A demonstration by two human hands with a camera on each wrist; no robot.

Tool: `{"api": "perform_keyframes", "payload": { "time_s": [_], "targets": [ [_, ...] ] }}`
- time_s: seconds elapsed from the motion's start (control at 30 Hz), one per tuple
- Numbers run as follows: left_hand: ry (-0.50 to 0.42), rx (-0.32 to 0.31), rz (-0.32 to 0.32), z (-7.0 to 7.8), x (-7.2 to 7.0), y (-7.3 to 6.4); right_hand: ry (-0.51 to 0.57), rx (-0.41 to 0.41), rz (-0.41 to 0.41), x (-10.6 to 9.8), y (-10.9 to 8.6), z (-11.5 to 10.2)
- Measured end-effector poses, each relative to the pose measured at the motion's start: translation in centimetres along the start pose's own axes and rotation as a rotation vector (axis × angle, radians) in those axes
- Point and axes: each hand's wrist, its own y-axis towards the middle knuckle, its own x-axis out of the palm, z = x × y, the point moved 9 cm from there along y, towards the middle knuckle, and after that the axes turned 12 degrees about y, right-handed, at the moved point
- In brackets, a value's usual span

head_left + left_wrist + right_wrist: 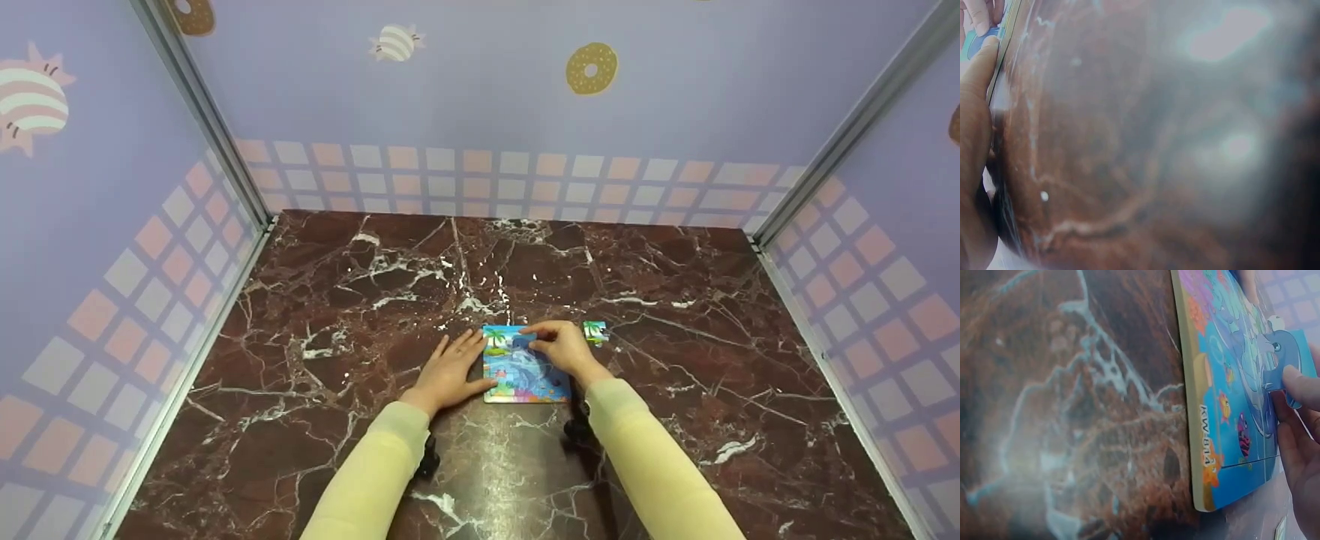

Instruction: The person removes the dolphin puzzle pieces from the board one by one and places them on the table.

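Note:
A jigsaw puzzle board [517, 379] with a dolphin and sea scene lies flat on the table. My left hand [452, 373] rests along its left side, fingers spread and fairly straight, thumb touching the lower left edge. Over the upper right part of the board, my right hand [564, 346] pinches a blue puzzle piece [1292, 349] between thumb and fingers. That piece carries the dolphin's eye and stands tilted above the picture in the right wrist view. Just past the right hand, a loose palm-tree puzzle piece [595, 331] lies on the table.
The dark red marbled table [360, 322] reaches to patterned walls [480, 97] at the back and both sides. Black objects [577, 429] show under both wrists.

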Motion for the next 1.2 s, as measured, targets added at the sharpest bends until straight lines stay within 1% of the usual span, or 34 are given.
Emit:
{"api": "perform_keyframes", "payload": {
  "time_s": [0.23, 0.37, 0.47, 0.7, 1.0, 1.2],
  "targets": [
    [-0.006, 0.008, 0.012, 0.0, -0.2, -0.1, -0.078, 0.026, -0.021, 0.2, 0.1, 0.0],
    [-0.003, 0.009, 0.009, 0.0, -0.1, -0.1, -0.130, 0.024, -0.024, 0.4, 0.1, 0.2],
    [-0.008, 0.009, 0.009, 0.0, -0.1, -0.1, -0.140, 0.030, -0.038, 0.6, 0.2, 0.3],
    [-0.017, 0.006, 0.002, 0.2, -0.3, -0.2, -0.158, 0.051, -0.101, 1.0, 0.2, 0.0],
    [-0.011, 0.001, 0.000, 0.2, -0.3, -0.2, -0.188, 0.002, -0.148, 1.5, 0.0, -0.7],
    [-0.001, 0.002, 0.006, 0.1, -0.2, -0.2, -0.197, -0.028, -0.143, 1.3, -0.1, -0.9]
  ]
}}
